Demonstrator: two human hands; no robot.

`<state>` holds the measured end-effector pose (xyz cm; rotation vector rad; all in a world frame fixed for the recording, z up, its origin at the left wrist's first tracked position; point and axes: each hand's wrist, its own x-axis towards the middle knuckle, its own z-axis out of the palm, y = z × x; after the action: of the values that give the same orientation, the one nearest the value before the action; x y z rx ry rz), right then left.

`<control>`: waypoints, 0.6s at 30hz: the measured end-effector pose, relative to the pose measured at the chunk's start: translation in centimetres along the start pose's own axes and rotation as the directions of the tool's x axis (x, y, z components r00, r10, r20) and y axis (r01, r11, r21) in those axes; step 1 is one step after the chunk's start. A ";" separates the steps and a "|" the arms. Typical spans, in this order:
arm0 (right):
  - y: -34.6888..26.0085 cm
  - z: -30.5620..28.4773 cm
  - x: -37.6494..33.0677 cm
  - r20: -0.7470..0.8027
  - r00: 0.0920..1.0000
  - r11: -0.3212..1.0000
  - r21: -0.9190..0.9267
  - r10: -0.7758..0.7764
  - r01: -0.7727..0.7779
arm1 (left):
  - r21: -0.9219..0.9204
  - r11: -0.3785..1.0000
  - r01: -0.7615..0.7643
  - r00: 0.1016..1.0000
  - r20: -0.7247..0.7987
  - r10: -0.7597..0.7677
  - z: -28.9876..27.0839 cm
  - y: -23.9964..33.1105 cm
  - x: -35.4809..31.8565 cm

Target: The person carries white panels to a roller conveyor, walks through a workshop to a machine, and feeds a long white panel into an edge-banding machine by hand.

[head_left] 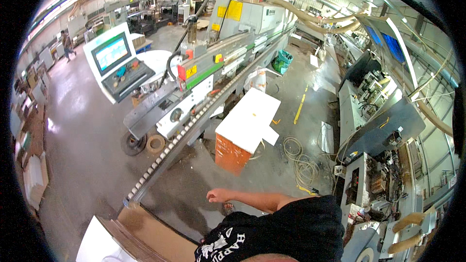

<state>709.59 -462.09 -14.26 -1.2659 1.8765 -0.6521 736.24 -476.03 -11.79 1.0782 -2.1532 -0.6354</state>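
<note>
My right hand (219, 195) is held out over the grey floor, in front of my black shirt. Its fingers look loosely curled, and nothing shows in them. The bare forearm comes in from the dark sleeve on the right. Past the hand stands an orange-red block-shaped stand (232, 155) with scuffed sides. White boards (250, 116) lie on top of it, apart from my hand. My left hand is out of sight. To the lower left are a brown board (150, 235) and a white panel (94, 242) with layered brown edges.
A rail with small rollers (167, 154) runs diagonally beside a long machine (194, 75). Its screen console (112, 60) stands left. Coiled hose (303, 165) lies on the floor. Another machine (383, 126) lines the right side. A distant person (66, 44) walks at far left.
</note>
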 end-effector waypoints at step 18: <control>-14.9 -33.9 1.0 -0.607 0.743 0.506 0.565 -0.281 0.652 | 0.131 0.978 -0.163 0.827 -0.522 0.208 -14.4 7.7 15.9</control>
<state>689.57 -468.75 16.21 -1.0823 1.2263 -1.9648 735.38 -486.92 8.26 0.9324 -1.7674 -0.1257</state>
